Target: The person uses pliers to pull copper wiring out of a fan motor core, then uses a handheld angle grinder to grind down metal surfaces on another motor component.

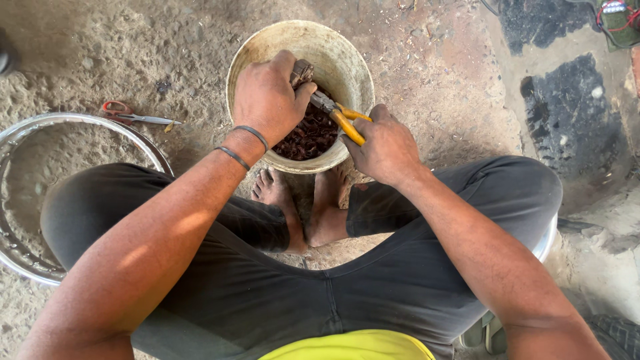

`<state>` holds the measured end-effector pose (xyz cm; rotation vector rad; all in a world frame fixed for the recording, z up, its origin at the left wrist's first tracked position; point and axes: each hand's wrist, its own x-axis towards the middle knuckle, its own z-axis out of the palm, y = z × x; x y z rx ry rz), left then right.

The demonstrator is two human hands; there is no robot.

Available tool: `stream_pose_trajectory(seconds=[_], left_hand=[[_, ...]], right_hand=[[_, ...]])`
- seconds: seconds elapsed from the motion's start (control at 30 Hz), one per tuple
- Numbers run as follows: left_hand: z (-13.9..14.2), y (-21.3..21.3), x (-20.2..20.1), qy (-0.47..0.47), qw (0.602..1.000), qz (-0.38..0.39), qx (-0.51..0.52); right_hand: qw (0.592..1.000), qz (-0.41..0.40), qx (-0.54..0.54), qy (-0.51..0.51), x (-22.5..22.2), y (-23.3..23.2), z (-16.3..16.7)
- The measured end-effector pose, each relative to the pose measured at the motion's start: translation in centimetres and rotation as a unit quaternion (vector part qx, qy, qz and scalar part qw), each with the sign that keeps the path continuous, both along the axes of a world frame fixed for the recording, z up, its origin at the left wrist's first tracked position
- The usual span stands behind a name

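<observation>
Both hands work over the bucket (347, 63): left hand (267, 97) clenches a rusty part (302, 71), right hand (385, 143) squeezes yellow pliers (340, 115) biting it. Gripping seems underway; next likely needs a firm twist. Scissors (137, 115) lie on the floor beside a rim (143, 137).

Views: one only, a camera worn on the person's head; nothing is shared with a second view.
Position: above the seated person's lap, over the bent knees.
Direction: steeply downward and a little forward, onto the dusty ground (427, 60).
Nearness: close; both forearms run in from the bottom corners and fill much of the picture.
Centre: the left hand (267, 97) and right hand (387, 147) meet over a pale bucket (347, 60) just above the middle.
Edges: a metal wheel rim (27, 127) is cut off at the left.
</observation>
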<state>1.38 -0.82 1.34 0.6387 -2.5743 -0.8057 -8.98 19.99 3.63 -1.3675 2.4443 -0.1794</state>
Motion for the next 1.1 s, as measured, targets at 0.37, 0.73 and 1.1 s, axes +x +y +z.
stream_pose_trajectory(seconds=[0.37, 0.73, 1.1], left_hand=[[3.3, -3.1, 0.9, 0.006, 0.805, 0.164, 0.570], [1.7, -3.3, 2.0, 0.159, 0.959, -0.096, 0.214], [0.1, -3.6, 0.1, 0.213, 0.903, 0.111, 0.356]], right_hand=[[0.958, 0.082, -0.150, 0.230, -1.6, 2.0, -1.2], [0.799, -0.164, -0.101, -0.570, -4.6, 3.5, -0.2], [0.732, -0.165, -0.194, -0.632, -2.8, 2.4, -1.5]])
